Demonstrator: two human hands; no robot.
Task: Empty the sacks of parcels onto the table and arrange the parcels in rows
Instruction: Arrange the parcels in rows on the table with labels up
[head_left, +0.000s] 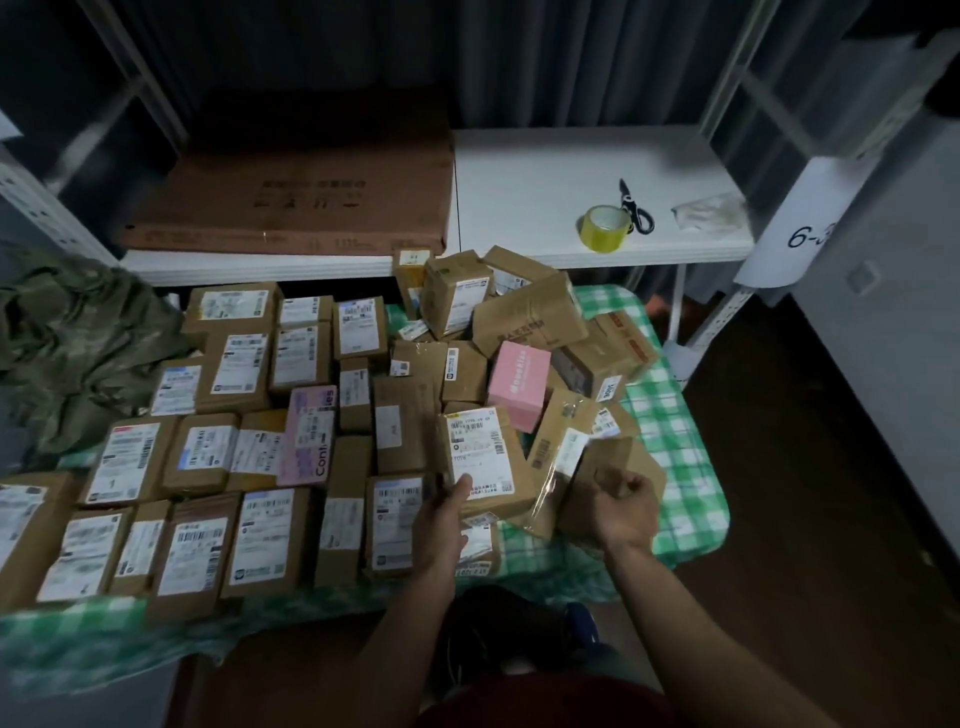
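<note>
Several brown cardboard parcels with white labels lie in rows (218, 457) across the left and middle of a table covered by a green checked cloth (675, 415). At the back right, more parcels sit in a loose heap (524, 312), a pink box (519, 382) among them. My left hand (441, 519) grips the lower edge of a labelled brown parcel (480, 457), held tilted above the row. My right hand (623, 501) hovers just right of it, fingers loosely curled and holding nothing, over a tape-wrapped parcel (563, 457). An olive-green sack (78, 338) lies crumpled at the left.
Behind stands a white folding table (545, 171) carrying a big flat brown carton (296, 202), a yellow tape roll (602, 226), black scissors (636, 205) and a clear bag (709, 210). White shelf posts (795, 218) rise at the right. Dark floor lies to the right of the table.
</note>
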